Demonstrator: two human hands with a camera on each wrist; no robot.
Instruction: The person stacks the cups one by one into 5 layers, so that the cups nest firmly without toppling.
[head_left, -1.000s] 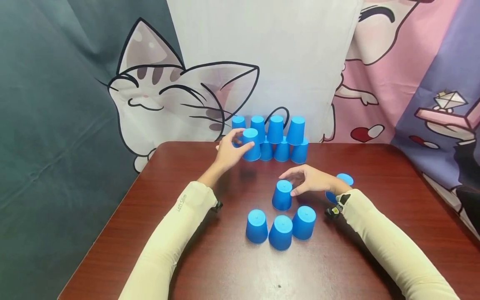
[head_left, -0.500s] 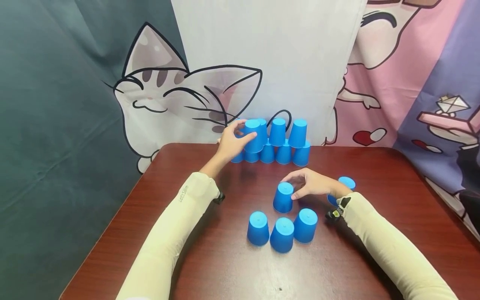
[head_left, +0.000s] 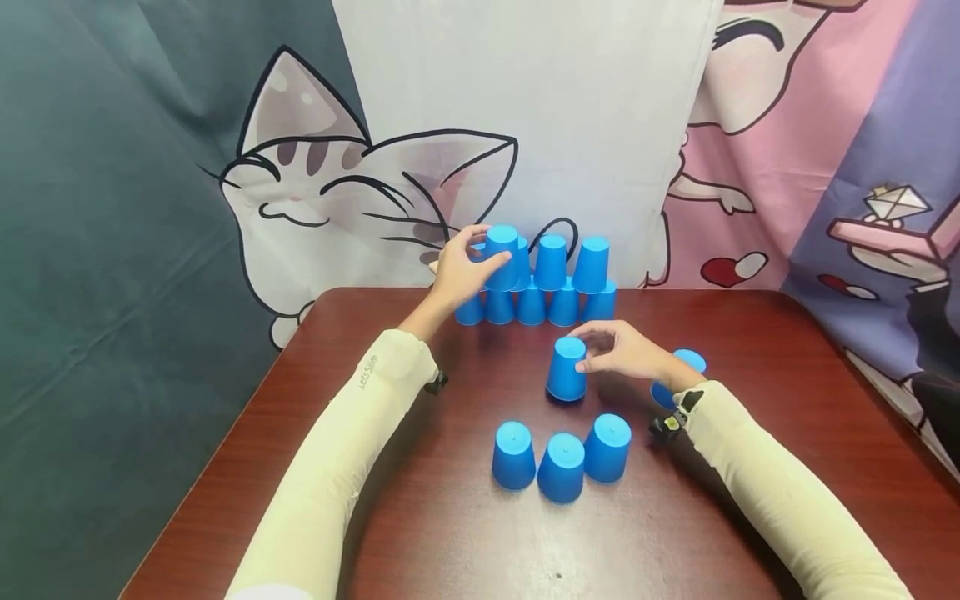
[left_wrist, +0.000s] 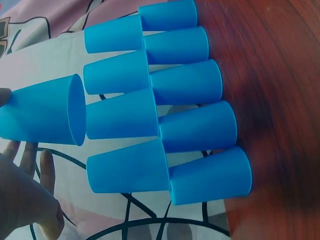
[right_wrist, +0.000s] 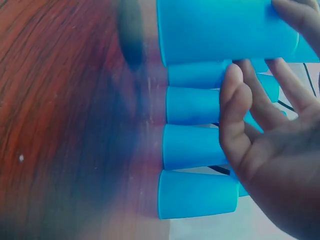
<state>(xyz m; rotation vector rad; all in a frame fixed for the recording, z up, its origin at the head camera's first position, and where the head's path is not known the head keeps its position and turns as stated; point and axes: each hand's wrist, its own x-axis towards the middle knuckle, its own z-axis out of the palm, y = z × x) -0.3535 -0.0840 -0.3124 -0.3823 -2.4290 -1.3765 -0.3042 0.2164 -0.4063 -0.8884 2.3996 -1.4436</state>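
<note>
My left hand (head_left: 459, 271) grips an upside-down blue cup (head_left: 502, 257) between thumb and fingers, at the far side of the table. In the left wrist view this cup (left_wrist: 42, 112) hangs apart from the two-tier stack, above the upper row (left_wrist: 122, 115) of upside-down blue cups, which bridges the gaps of the lower row (left_wrist: 197, 127). My right hand (head_left: 626, 354) pinches another inverted blue cup (head_left: 566, 371), slightly off the table with a dark shadow beneath. In the right wrist view that cup (right_wrist: 225, 30) fills the top, its rim facing left.
Three upside-down blue cups, the middle one (head_left: 561, 468) nearest me, stand close together on the brown table (head_left: 420, 517). Another blue cup (head_left: 688, 361) is partly hidden behind my right wrist. A printed cloth backdrop (head_left: 585, 108) hangs behind the table's far edge.
My left hand has raised its cup from in front of the stack to above it. The right hand has lifted its cup off the table and moved it slightly away from me.
</note>
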